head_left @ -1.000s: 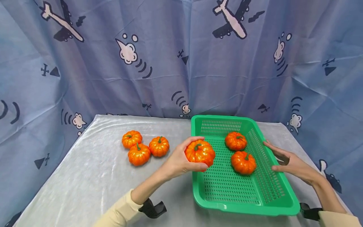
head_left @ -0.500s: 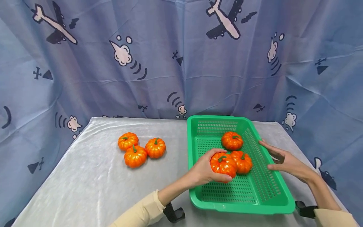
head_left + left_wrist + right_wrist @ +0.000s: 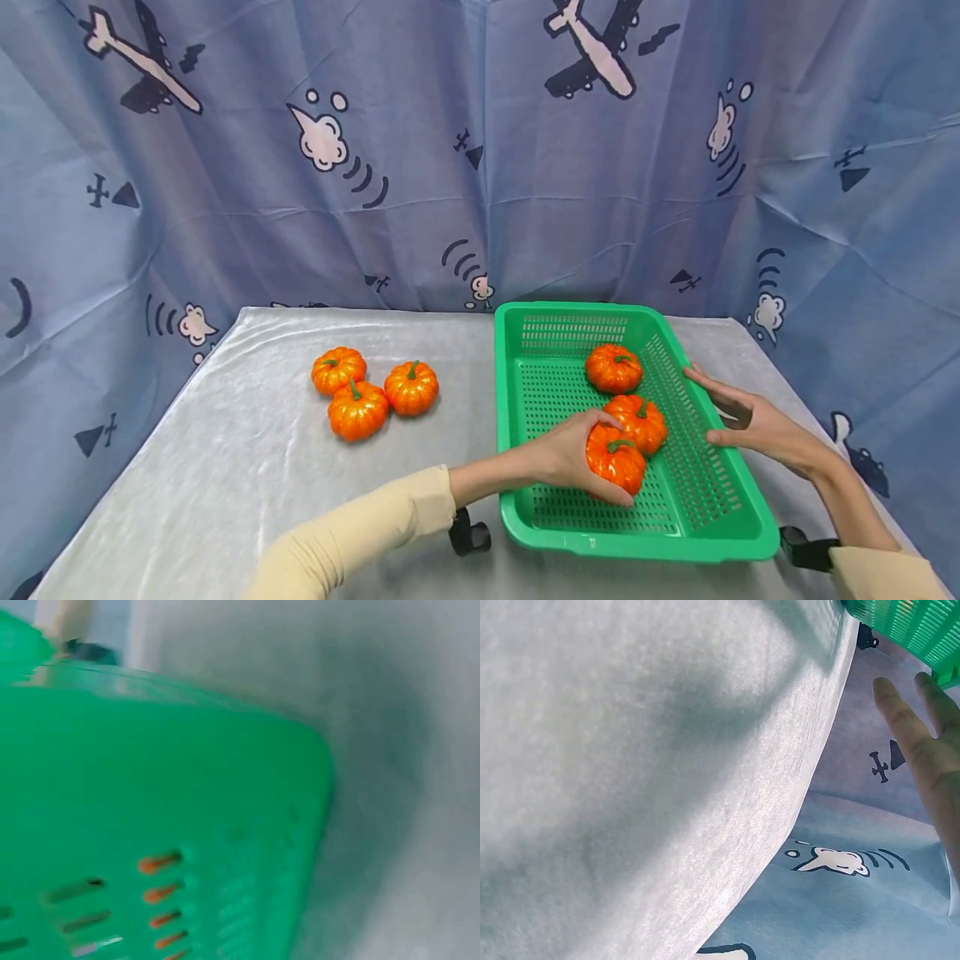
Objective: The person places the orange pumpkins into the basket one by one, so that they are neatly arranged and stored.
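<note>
Low in the green plastic basket, my left hand holds a small orange pumpkin, fingers on its far side and thumb along its near side. That pumpkin sits right against a second pumpkin; a third pumpkin lies farther back in the basket. My right hand is at the basket's right rim, fingertips and thumb at the edge, fingers extended. In the right wrist view its fingers reach toward the basket. The left wrist view has only the basket's outer wall, blurred.
Left of the basket, three more pumpkins sit grouped on the table's pale cloth. A blue curtain with airplane prints hangs behind the table.
My left hand has carried the pumpkin rightward from over the basket's left rim and lowered it beside the others. The right hand has stayed at the right rim.
</note>
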A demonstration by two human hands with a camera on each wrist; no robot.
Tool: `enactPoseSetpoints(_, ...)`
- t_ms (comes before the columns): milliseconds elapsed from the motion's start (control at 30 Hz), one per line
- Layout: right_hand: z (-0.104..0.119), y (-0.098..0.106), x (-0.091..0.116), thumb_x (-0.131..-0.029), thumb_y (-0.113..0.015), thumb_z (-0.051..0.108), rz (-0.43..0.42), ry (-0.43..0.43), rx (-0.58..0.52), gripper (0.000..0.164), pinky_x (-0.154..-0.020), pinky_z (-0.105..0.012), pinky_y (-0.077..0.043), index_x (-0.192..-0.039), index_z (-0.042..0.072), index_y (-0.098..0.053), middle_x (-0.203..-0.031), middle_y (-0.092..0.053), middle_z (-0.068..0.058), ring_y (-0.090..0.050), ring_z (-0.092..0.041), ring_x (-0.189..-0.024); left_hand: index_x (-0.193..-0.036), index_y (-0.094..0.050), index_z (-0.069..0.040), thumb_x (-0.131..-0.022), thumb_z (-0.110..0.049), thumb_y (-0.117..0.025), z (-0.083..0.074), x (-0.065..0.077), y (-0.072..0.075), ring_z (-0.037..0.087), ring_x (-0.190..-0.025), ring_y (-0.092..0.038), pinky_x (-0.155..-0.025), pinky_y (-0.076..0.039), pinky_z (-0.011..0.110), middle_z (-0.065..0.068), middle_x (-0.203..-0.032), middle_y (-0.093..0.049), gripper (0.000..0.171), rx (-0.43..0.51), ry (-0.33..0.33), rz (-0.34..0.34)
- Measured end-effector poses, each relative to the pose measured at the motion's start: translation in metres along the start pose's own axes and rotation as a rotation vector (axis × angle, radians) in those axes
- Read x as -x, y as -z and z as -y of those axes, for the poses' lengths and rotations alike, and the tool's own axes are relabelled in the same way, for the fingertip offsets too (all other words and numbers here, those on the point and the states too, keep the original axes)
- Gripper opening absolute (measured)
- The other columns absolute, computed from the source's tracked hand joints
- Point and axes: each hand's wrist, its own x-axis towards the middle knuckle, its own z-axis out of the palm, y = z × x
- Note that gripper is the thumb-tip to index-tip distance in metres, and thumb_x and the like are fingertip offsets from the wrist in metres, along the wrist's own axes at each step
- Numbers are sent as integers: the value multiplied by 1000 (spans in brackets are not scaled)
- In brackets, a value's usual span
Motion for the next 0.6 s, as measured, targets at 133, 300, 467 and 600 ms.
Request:
enactPoseSetpoints(133,0,0,0,-86,-56,3,3,6,-3,75,-89,-67,-25,-145,21,-14,-150,-4,1,-7,-55,-124,-117,-38,-17,-66,-36,-79,2,-6,-4,1,-101,-39,-83,-32,16,-8,-113,-44,68,-178,-130,27)
enactPoseSetpoints(300,1,1,2,-86,-56,2,2,14,0,75,-90,-66,-25,-145,21,-14,-150,-4,1,-7,-54,-123,-118,-36,-13,-66,-35,-79,4,-8,-8,3,-105,-38,-84,-27,17,-4,-115,-45,71,-302,-182,80)
enactPoseSetpoints(467,1,0,2,-85,-56,2,3,24,2,75,-90,-67,-24,-145,20,-14,-150,-3,-2,-7,-56,-123,-125,-33,-8,-68,-36,-77,1,-10,-15,7,-107,-35,-90,-27,17,2,-117,-40,77,-424,-77,177)
enactPoseSetpoints(600,0,0,2,-85,-56,2,0,15,-3,75,-90,-66,-24,-145,21,-14,-150,-4,-1,-8,-55,-123,-124,-31,-11,-68,-36,-77,-1,-11,-22,10,-94,-32,-79,-27,15,2,-109,-36,77,-463,35,200)
